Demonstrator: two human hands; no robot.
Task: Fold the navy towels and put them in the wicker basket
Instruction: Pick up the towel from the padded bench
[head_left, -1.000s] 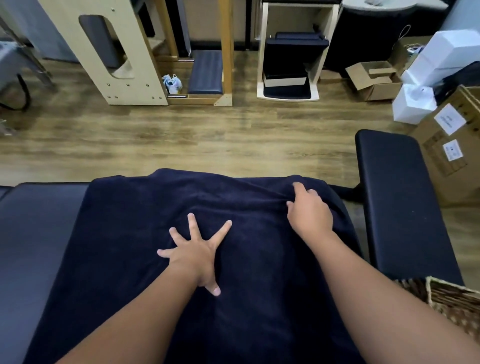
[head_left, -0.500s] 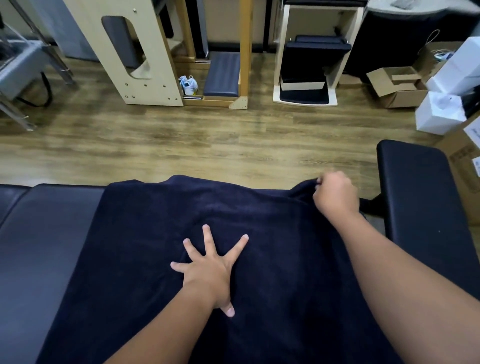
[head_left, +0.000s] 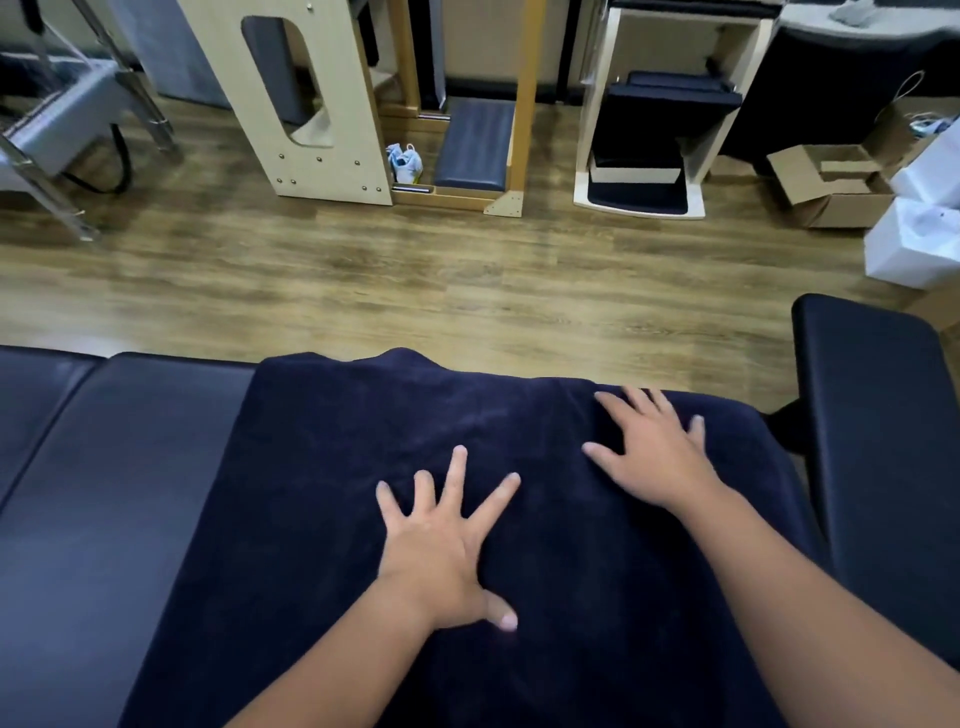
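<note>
Pressing flat on the navy towel (head_left: 322, 467), both hands lie palm down with fingers straight and spread. The left hand (head_left: 441, 540) sits near the towel's middle, its four fingers fanned toward the far edge and its thumb tucked back beside the wrist; its grip is released, holding nothing. The right hand (head_left: 654, 452) lies farther out, close to the towel's far right corner, fingers splayed and reaching almost to the far edge, thumb pointing left; its grip is also released, only resting on the cloth. Both forearms are bare and run in from the bottom of the view, the right one from the lower right corner.

The towel is spread over a black padded surface (head_left: 114, 467) and covers it from the far edge to the near one, with light creases under the right hand. A second black pad (head_left: 878, 415) stands just to the right, across a narrow gap. Beyond lies a wood floor (head_left: 415, 280) with an open cardboard box (head_left: 831, 192) at the right. No writing can be read anywhere.
</note>
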